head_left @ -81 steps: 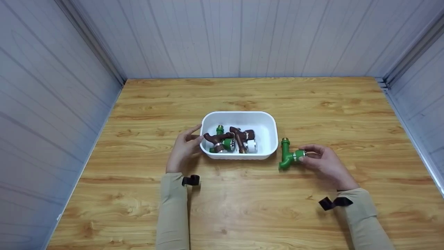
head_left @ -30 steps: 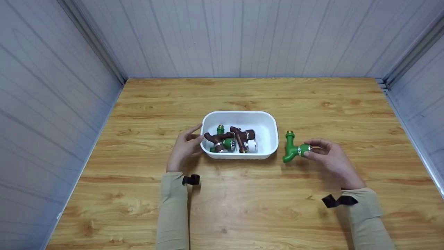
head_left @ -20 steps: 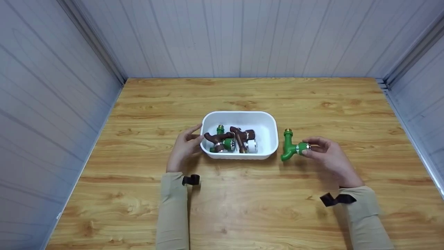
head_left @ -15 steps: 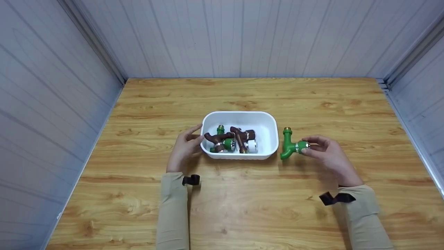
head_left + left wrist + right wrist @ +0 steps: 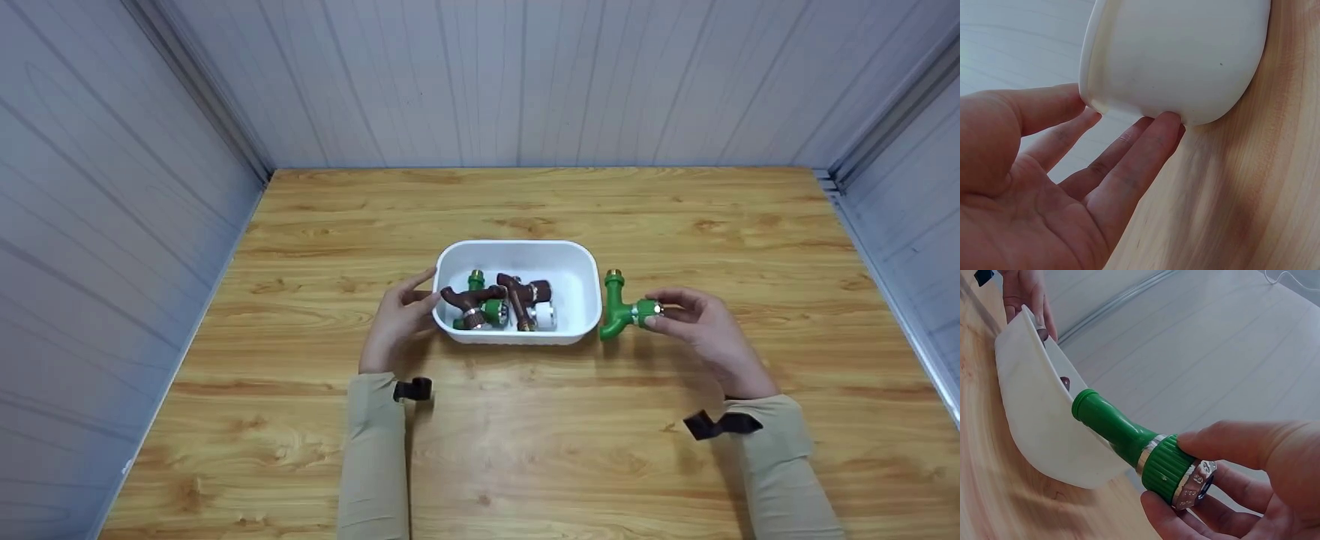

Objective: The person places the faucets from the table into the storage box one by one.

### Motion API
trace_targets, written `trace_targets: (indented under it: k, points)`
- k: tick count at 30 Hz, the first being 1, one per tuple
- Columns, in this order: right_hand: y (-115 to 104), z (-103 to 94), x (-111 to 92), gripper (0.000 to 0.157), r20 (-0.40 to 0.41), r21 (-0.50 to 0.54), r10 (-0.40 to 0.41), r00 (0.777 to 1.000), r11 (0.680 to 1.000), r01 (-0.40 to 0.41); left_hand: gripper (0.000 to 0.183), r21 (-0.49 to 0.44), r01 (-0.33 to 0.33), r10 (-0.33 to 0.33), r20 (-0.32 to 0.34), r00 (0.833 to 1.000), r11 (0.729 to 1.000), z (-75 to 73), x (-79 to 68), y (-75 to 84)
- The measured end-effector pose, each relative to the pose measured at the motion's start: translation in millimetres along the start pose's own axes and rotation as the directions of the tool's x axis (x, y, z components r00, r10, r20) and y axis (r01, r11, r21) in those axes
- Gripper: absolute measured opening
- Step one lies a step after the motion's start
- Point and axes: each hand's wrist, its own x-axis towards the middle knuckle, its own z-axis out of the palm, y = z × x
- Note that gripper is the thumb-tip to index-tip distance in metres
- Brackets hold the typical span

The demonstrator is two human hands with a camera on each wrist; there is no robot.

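Observation:
In the head view my right hand (image 5: 709, 334) pinches a green tap (image 5: 616, 309) by its ribbed knob, just off the right side of a white plastic tub (image 5: 576, 289). The tap's brass-threaded end points away from me. In the right wrist view, thumb and fingers close around the tap's knob (image 5: 1165, 467) and its silver cap, above the table. My left hand (image 5: 401, 319) rests against the tub's left end. Its thumb touches the rim and its extended fingers lie on the outer wall (image 5: 1185, 67). Inside the tub lie brown taps (image 5: 474, 298) and a green tap (image 5: 493, 311).
A white knob (image 5: 543, 314) shows among the taps in the tub, partly covered. The tub stands on a wood-grain table (image 5: 487, 435). Pale panel walls (image 5: 525, 90) enclose the back and both sides. Dark straps (image 5: 412, 388) hang at both cuffs.
From a second ago, my right hand has carried the green tap left, closer to the tub; earlier it lifted the tap from lower down. My left hand and the tub have stayed put.

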Motion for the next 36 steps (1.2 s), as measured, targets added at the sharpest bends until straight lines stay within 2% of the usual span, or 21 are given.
trace_targets:
  k: [8, 12, 18, 25, 27, 30, 35, 36]
  points:
    - [-3, 3.1, 1, 0.047, 0.004, -0.022, 0.004, 1.0, 1.0, -0.003, 0.043, -0.014, 0.022, -0.023, -0.012, 1.0, 1.0, 0.7, -0.5, 0.5]
    - [-4, 4.2, 0, 0.047, 0.002, -0.027, 0.01, 1.0, 1.0, -0.01, 0.043, -0.017, 0.009, -0.01, -0.013, 1.0, 1.0, 1.1, -0.7, 0.7]
    - [-6, 6.7, 2, 0.046, 0.007, 0.018, 0.028, 1.0, 0.999, -0.028, 0.043, -0.034, 0.005, -0.005, -0.02, 1.0, 0.999, 1.3, 0.4, 0.1]
    - [-7, 9.8, 3, 0.045, 0.0, 0.014, 0.016, 1.0, 1.0, -0.016, 0.044, 0.012, 0.013, -0.012, -0.034, 0.999, 1.0, 1.7, 1.5, -3.0]
    - [-7, 10.6, 4, 0.045, 0.003, 0.02, 0.009, 1.0, 1.0, -0.009, 0.044, 0.027, -0.003, 0.004, -0.033, 0.999, 1.0, 1.5, 1.5, -3.6]
    - [-8, 11.6, 5, 0.045, 0.004, 0.029, 0.002, 1.0, 1.0, -0.002, 0.044, 0.043, -0.022, 0.023, -0.03, 0.999, 0.999, -0.2, 5.8, -9.3]
    - [-10, 14.8, 7, 0.045, 0.005, 0.028, -0.005, 1.0, 1.0, 0.005, 0.042, 0.066, -0.042, 0.045, -0.046, 0.998, 0.997, -5.5, 22.1, -28.9]
    - [-11, 15.9, 7, 0.045, 0.006, 0.029, -0.005, 1.0, 1.0, 0.005, 0.042, 0.062, -0.04, 0.043, -0.047, 0.998, 0.997, -5.1, 20.8, -26.9]
